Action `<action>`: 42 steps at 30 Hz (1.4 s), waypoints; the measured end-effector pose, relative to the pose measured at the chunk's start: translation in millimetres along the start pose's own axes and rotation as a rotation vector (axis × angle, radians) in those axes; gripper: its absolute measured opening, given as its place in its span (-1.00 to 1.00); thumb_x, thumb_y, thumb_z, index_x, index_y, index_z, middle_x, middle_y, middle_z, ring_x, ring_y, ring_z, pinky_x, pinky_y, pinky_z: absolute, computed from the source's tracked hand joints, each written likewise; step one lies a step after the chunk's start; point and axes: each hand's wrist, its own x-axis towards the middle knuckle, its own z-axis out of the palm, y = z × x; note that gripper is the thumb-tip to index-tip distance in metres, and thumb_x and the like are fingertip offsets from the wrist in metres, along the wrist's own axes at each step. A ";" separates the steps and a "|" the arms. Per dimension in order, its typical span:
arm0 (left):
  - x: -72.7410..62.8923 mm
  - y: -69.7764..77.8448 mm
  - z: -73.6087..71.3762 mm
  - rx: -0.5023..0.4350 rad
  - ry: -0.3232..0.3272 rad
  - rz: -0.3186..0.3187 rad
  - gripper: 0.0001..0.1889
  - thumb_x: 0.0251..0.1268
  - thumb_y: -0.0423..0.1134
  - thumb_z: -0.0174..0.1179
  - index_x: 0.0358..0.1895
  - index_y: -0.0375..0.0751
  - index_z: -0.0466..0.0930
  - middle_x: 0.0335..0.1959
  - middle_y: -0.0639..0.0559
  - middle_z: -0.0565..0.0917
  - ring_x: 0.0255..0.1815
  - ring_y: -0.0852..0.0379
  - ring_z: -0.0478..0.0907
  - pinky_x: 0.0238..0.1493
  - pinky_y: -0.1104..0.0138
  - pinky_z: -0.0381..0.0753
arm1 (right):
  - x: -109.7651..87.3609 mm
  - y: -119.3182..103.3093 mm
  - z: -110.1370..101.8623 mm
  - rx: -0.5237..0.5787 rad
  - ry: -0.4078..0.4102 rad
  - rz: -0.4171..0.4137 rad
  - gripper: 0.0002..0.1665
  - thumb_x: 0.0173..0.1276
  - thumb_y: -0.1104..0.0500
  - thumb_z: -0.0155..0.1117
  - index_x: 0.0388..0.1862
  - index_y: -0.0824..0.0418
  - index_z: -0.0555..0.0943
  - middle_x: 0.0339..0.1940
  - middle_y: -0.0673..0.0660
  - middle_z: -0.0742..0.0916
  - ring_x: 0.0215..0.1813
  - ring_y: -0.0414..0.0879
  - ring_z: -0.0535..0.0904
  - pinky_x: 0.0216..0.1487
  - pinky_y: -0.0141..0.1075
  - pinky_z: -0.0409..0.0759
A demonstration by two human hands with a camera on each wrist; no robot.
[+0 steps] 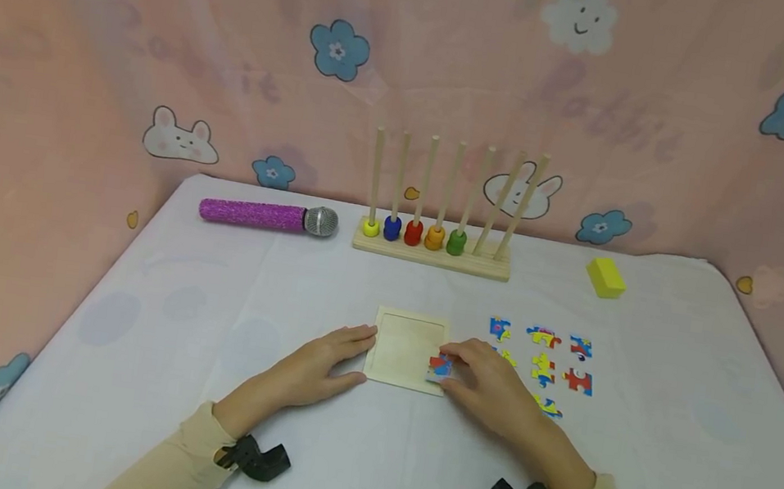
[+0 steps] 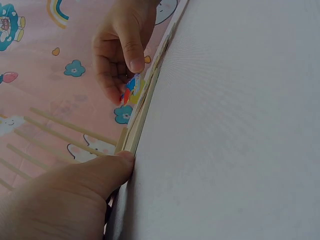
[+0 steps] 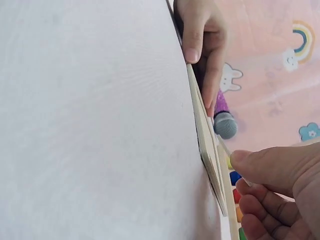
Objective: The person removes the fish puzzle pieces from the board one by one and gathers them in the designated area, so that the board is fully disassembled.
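Observation:
A square wooden puzzle tray with a raised border lies on the white table. My left hand rests along its left edge, fingers extended and fingertips at the border; the thumb shows against the tray's side in the left wrist view. Between thumb and fingers my right hand pinches a red and blue puzzle piece over the tray's right border. Seen from the left wrist, this puzzle piece is tilted above the rim. Loose puzzle pieces lie to the right, some partly hidden by the right hand.
A wooden peg stand with coloured beads stands behind the tray. A purple microphone lies at the back left, and a yellow block sits at the back right. A pink patterned cloth hangs behind the table.

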 end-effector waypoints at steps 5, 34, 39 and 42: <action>0.2 1.7 -0.4 0.000 -0.009 -0.016 -0.40 0.32 -0.08 0.18 0.38 -0.19 0.29 0.47 0.07 0.23 0.48 0.08 0.15 0.45 0.18 0.21 | -11.2 8.1 -12.2 -0.015 -0.022 0.065 -0.53 0.21 0.12 0.38 0.11 0.16 0.56 -0.04 -0.03 0.64 -0.05 -0.18 0.54 -0.01 -0.18 0.63; 0.1 2.2 -1.8 0.000 0.007 0.015 -0.40 0.31 -0.11 0.19 0.37 -0.23 0.30 0.46 0.01 0.25 0.47 0.03 0.17 0.44 0.13 0.23 | -111.0 83.4 -78.2 -0.073 0.153 0.182 -0.49 0.10 0.18 0.46 0.08 0.12 0.59 -0.08 -0.12 0.64 -0.10 -0.69 0.38 -0.13 -0.83 0.33; 0.5 2.0 -1.7 0.001 0.004 0.012 -0.40 0.31 -0.11 0.19 0.37 -0.24 0.30 0.46 0.01 0.25 0.47 0.04 0.17 0.45 0.14 0.21 | -118.4 92.6 -80.9 -0.050 0.169 0.191 -0.52 0.12 0.22 0.45 0.06 0.16 0.60 -0.06 -0.24 0.59 -0.08 -0.73 0.36 -0.11 -0.85 0.32; 0.8 1.1 -0.6 0.005 0.002 0.014 -0.40 0.32 -0.10 0.18 0.37 -0.24 0.30 0.46 0.02 0.24 0.47 0.04 0.17 0.45 0.13 0.20 | -119.5 95.7 -78.8 -0.047 0.161 0.193 -0.55 0.15 0.19 0.43 0.05 0.15 0.59 -0.07 -0.17 0.61 -0.05 -0.75 0.31 -0.09 -0.86 0.30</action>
